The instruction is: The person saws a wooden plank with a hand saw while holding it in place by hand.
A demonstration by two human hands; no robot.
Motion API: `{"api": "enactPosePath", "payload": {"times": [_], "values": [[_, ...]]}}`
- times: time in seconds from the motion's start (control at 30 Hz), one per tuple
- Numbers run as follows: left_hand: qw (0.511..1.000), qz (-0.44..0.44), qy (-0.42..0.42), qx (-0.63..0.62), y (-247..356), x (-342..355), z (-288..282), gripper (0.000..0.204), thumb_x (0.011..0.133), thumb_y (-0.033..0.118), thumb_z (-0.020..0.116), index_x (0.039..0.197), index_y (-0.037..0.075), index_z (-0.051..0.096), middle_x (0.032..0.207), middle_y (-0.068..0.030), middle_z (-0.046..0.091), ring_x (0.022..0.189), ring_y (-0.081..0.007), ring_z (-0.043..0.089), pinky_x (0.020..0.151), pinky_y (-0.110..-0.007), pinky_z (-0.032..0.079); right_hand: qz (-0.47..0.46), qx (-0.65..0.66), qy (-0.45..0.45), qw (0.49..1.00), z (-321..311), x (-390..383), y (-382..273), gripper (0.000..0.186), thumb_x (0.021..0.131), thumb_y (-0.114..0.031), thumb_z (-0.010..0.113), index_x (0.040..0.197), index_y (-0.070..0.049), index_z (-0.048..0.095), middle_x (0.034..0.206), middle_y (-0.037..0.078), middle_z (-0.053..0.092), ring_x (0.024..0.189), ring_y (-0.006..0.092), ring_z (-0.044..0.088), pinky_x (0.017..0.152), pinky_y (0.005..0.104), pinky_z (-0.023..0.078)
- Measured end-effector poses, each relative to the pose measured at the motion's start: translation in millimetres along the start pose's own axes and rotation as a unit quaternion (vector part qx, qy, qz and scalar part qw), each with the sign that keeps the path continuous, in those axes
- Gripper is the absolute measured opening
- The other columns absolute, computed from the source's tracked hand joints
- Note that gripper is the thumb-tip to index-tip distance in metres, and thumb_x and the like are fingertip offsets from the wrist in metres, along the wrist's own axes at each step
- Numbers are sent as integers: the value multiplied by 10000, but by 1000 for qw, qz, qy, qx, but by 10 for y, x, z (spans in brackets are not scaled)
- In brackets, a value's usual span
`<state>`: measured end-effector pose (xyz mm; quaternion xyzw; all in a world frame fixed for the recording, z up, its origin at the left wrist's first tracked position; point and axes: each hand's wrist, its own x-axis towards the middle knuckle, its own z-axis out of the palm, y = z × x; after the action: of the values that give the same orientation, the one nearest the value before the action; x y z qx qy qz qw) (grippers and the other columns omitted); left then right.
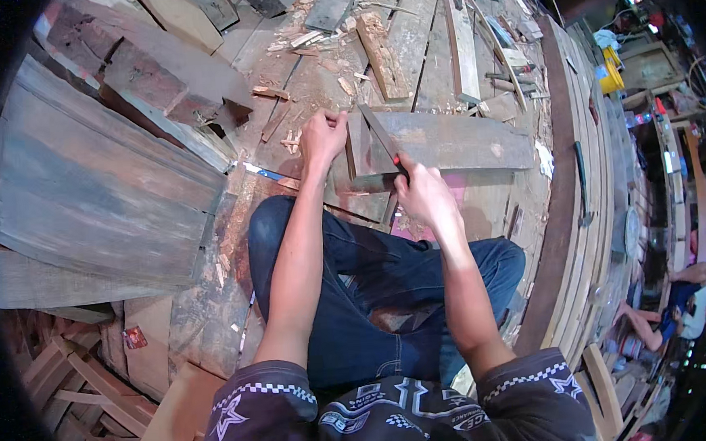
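My right hand (428, 193) is closed round the handle of a long flat-bladed hand tool (378, 132). Its dark, narrow blade points up and left across the left part of a thick wooden board (453, 140); whether it is a file or a knife I cannot tell. A small red spot shows near the handle. The board lies crosswise in front of my folded legs. Beside its left end, my left hand (324, 140) has its fingers curled together. What they pinch, if anything, is too small to make out.
Wood chips and a rough wood block (382, 55) lie beyond the board. Large planks (100, 175) lean at the left. On the right are a long dark beam (557, 184), a hammer-like tool (583, 184) and a yellow container (610, 70). Another person (670, 314) sits at the far right.
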<state>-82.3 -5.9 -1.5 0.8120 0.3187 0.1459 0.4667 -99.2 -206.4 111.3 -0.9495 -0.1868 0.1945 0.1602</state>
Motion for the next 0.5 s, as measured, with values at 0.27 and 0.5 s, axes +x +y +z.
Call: {"api": "enactPosePath", "payload": {"times": [0.27,0.5], "values": [[999,25,20,-27,139,2,-39,379,843,391,666,839,13,666,803,-161,701,777,-289,694,718,-386,525,-3,-3,-1,1000,58,541,-88,353,895,-209,543,1209,-53,576,1043,278,646,1029,440,607,916,492,489],[999,34,15,-33,134,6,-53,401,838,407,663,848,6,668,797,-164,700,771,-288,696,706,-392,530,26,-71,-32,997,-111,200,-159,384,899,-249,496,1236,-80,563,1069,259,651,1037,408,621,913,495,488]]}}
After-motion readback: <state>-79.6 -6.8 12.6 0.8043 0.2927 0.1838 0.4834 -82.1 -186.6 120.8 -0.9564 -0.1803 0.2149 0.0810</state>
